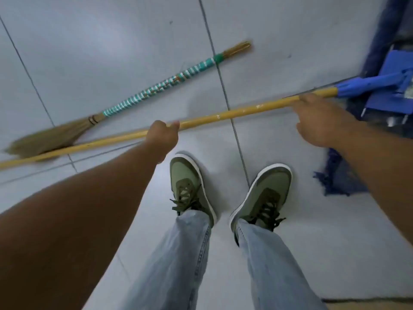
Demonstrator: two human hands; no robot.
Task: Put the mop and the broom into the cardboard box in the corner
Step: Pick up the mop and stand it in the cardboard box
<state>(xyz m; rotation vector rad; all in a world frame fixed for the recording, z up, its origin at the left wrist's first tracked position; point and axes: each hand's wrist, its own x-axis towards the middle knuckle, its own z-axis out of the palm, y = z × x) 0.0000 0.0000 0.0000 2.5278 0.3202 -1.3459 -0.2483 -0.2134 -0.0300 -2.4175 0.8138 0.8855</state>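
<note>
The mop [234, 114] has a long yellow wooden handle running from the lower left to a blue plastic head with dark blue strands at the right edge. My left hand [163, 136] is closed around the handle near its middle. My right hand [317, 121] grips the handle close to the blue head. The broom [138, 97] lies flat on the floor beyond the mop, with a teal-and-white wrapped handle and straw bristles at the left. No cardboard box is clearly in view.
Grey floor tiles [111, 41] with dark grout lines fill the scene. My two feet in green sneakers [190, 186] and light jeans stand just below the mop handle. A brown strip [368, 306] shows at the bottom right edge.
</note>
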